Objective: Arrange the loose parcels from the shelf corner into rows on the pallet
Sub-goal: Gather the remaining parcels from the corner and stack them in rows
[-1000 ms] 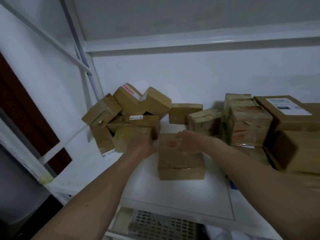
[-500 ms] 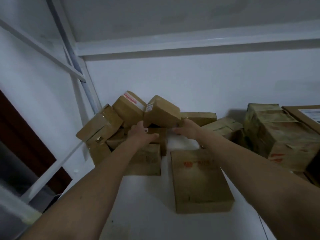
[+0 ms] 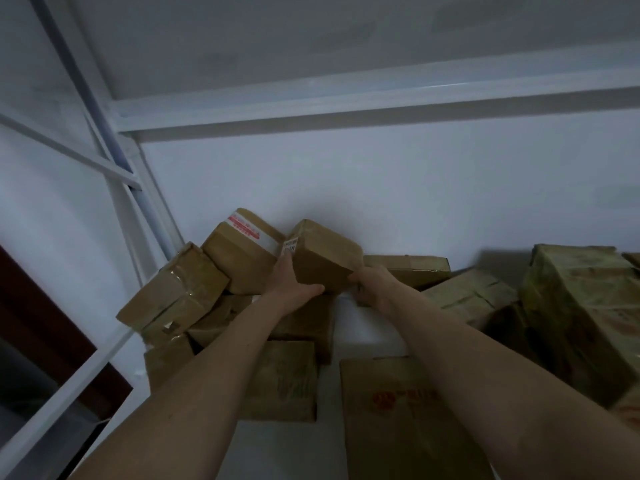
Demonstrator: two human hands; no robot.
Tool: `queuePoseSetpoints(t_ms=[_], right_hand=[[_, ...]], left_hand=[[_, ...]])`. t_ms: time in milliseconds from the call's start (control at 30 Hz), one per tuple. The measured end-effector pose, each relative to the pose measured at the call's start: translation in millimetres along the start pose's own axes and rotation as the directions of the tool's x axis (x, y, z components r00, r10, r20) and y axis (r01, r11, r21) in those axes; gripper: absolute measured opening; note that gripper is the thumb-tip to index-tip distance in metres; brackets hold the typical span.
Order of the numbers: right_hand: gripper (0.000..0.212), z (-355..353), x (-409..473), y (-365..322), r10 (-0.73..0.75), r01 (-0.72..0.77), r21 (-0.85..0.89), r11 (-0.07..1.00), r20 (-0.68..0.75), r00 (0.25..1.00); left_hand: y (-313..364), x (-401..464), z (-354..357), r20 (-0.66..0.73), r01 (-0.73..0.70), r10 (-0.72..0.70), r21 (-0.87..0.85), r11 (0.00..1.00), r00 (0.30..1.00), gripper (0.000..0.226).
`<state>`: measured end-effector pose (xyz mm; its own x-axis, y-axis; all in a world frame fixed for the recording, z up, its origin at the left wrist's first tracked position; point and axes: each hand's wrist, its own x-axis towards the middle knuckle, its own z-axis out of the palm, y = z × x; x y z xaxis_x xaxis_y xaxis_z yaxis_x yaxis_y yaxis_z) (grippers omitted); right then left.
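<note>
A small brown parcel (image 3: 323, 255) with a white label on its left face sits tilted on top of the heap in the shelf corner. My left hand (image 3: 292, 284) grips its left and lower side. My right hand (image 3: 372, 284) grips its right lower corner. Around it lie several brown taped parcels: one with a red-and-white label (image 3: 242, 249) to the left, another tilted one (image 3: 176, 292) further left, and a flat one (image 3: 407, 268) against the wall behind my right hand. The pallet is out of view.
A flat box with a red mark (image 3: 398, 407) lies on the white shelf board (image 3: 367, 332) in front. Larger taped boxes (image 3: 581, 313) stand at the right. A white shelf upright (image 3: 131, 188) and diagonal brace frame the left; an upper shelf beam (image 3: 381, 105) runs overhead.
Both hands left the flat box in front and reached up to the heap. They now hold the small tilted parcel on top. The view has moved closer to the corner.
</note>
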<state>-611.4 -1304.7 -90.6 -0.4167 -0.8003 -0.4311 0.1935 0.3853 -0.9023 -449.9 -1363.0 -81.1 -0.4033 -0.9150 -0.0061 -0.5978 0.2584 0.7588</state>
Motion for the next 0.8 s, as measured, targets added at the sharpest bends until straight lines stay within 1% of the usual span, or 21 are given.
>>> queuePoseSetpoints(t_ms=[100,200,300,367,400,467,500,600,633,733,800], right_hand=[[0.033,-6,-7,2,-0.001,-0.001,0.087,0.996,0.029,1.0],[0.035,-12,-28,-4,-0.059,0.052,0.137,0.989,0.048,0.997],[0.04,-16,-58,-10,-0.117,0.107,0.204,0.973,0.038,0.992],[0.045,-21,-83,-8,-0.153,0.143,0.229,0.963,0.026,0.988],[0.043,-24,-94,-6,-0.182,0.172,0.221,0.96,0.023,0.983],[0.033,-33,-116,-1,-0.242,0.234,0.175,0.956,0.023,0.97],[0.036,-37,-125,2,-0.272,0.268,0.127,0.955,0.015,0.962],[0.081,-50,-149,8,-0.362,0.362,0.017,0.932,0.024,0.932],[0.089,-52,-159,9,-0.389,0.39,-0.01,0.921,0.056,0.919],[0.091,-56,-188,4,-0.464,0.479,-0.121,0.869,0.133,0.876],[0.094,-60,-211,-3,-0.532,0.553,-0.145,0.82,0.162,0.831]], left_hand=[[-2,-8,2,-0.091,-0.06,0.056,-0.043,0.997,0.994,0.092],[4,-25,-2,-0.194,-0.097,0.069,-0.141,0.985,0.978,0.075],[14,-50,-8,-0.258,-0.082,0.014,-0.254,0.964,0.966,0.053],[19,-70,-9,-0.266,-0.059,-0.031,-0.323,0.945,0.963,0.051],[21,-80,-10,-0.268,-0.056,-0.044,-0.353,0.934,0.962,0.053],[23,-98,-12,-0.271,-0.067,-0.045,-0.391,0.918,0.962,0.055],[23,-108,-13,-0.271,-0.079,-0.034,-0.396,0.915,0.962,0.059],[24,-136,-17,-0.258,-0.114,0.014,-0.376,0.92,0.966,0.081],[27,-145,-19,-0.258,-0.13,0.038,-0.348,0.929,0.965,0.082],[42,-171,-21,-0.305,-0.211,0.122,-0.278,0.937,0.945,0.073],[58,-188,-23,-0.356,-0.277,0.177,-0.254,0.927,0.918,0.069]])
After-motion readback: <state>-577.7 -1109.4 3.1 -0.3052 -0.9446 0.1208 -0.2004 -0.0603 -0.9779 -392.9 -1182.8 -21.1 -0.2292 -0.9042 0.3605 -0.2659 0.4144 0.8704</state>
